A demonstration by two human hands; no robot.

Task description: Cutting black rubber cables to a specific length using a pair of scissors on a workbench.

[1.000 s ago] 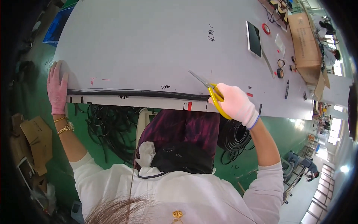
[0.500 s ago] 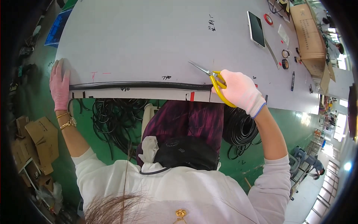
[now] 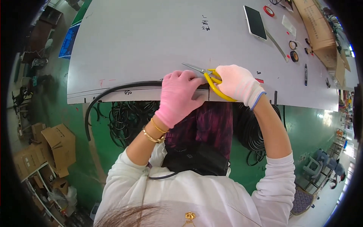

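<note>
Black rubber strip (image 3: 132, 84): its long axis runs roughly 9 to 3 o'clock near your edge of the flat grey surface (image 3: 132, 41); at its left it bows over that edge and hangs toward 7 o'clock.
Pink-gloved left hand (image 3: 177, 94): over the strip, nearer to it than your other hand, fingers half curled and thumb apart; you can't tell from here how firm the hold is. The strip's long free part leaves it at 9 o'clock.
Pale-gloved right hand (image 3: 236, 85): wrapped around the yellow-handled metal scissors (image 3: 215, 89), just beside the strip's right end.
Scissors' lie: blades point to 10 o'clock, above the strip, past your left fingers.
Blue plastic crate (image 3: 70, 41): at your left hand's 10 o'clock, beyond the surface; contents too unclear to tell.
Brown cardboard box (image 3: 321, 41): at your right hand's 2 o'clock, on the surface; its inside is hidden.
Brown floor cartons (image 3: 58, 143): at your left hand's 8 o'clock; you can't make out what they hold.
</note>
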